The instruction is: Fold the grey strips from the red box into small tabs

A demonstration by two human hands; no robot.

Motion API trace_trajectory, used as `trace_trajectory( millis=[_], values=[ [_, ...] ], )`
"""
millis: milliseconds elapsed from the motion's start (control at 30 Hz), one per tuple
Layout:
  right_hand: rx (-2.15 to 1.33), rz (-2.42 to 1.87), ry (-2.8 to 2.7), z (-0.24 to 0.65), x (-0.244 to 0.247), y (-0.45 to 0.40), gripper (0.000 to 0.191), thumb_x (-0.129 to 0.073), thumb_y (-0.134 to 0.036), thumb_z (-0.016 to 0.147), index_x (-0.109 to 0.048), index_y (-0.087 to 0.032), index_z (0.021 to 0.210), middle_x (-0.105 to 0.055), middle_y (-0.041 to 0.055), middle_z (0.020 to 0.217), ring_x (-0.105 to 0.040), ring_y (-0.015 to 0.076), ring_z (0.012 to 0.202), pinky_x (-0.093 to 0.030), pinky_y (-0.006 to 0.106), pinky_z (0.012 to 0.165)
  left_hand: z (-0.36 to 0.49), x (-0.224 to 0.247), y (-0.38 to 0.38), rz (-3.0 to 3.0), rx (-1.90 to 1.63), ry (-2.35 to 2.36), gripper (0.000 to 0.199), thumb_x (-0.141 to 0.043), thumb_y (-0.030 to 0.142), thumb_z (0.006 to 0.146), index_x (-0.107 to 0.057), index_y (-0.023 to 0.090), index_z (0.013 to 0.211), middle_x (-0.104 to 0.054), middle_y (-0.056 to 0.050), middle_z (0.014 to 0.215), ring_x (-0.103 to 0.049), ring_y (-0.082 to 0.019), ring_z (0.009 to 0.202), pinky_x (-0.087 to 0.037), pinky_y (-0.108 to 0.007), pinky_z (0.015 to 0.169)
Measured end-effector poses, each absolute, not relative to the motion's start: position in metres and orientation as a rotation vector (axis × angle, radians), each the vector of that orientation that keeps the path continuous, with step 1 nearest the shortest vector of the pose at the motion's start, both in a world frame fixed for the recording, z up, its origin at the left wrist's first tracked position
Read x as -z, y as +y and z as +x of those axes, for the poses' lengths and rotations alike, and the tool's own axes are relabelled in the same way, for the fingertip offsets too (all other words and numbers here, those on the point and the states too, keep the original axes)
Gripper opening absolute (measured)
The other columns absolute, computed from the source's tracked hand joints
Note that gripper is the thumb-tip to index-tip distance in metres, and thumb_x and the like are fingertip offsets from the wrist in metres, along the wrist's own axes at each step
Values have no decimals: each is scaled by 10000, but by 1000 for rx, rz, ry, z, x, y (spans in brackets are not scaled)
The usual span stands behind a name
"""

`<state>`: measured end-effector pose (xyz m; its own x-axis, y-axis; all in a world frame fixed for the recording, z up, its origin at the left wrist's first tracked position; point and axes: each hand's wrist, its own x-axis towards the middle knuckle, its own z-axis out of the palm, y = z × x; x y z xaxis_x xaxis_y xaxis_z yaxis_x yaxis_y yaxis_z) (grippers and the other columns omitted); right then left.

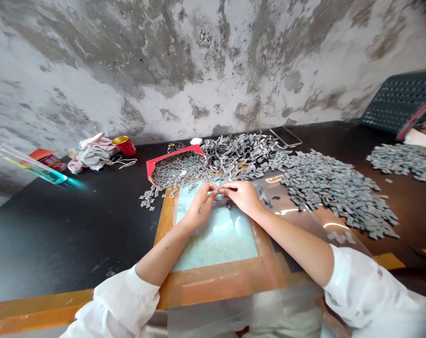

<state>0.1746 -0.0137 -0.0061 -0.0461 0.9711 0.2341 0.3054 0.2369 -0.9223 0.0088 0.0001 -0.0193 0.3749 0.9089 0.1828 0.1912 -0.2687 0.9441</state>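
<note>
Blotchy grey plaster wall (213,56) behind black tabletop (72,230), smooth w/ dust specks. Glass pane (216,239) in orange-edged frame (213,286) sits centre, clear plastic sheet (297,211) overlapping its R side. L hand (201,204) & R hand (241,195) together above pane's far edge, fingertips (213,188) pinched shut; anything held is too small to tell. Matte grey tabs (332,192), small flat rectangles, lie in big heap R of hands; curled grey strips (241,152) tangle beyond. More tabs fill red card tray (174,159), spilling just past L hand. 2nd tab heap (406,162) far R. Gold-rimmed red cup (124,145), white cloth (93,157) far L; phone (286,137) near wall.
</note>
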Motion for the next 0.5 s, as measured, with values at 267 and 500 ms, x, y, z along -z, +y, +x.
trace_trajectory(
  millis=[267,500],
  values=[
    [-505,-1134,-1664,173,-5,-22,70,-599,-227,817,-651,-197,855,-675,14,817,-619,125,735,-485,223,680,13,18,-1,1517,-1079,1000,177,-487,360,901,-452,188,875,-488,-14,883,-535,-135,825,-561,-276,675],
    [-589,-1143,-1675,170,-3,-24,110,-597,-241,818,-701,-207,827,-720,17,847,-656,133,746,-494,222,697,15,16,-5,1708,-1132,1083,144,-450,324,927,-465,186,892,-520,-22,886,-547,-128,789,-548,-270,678]
  ],
)
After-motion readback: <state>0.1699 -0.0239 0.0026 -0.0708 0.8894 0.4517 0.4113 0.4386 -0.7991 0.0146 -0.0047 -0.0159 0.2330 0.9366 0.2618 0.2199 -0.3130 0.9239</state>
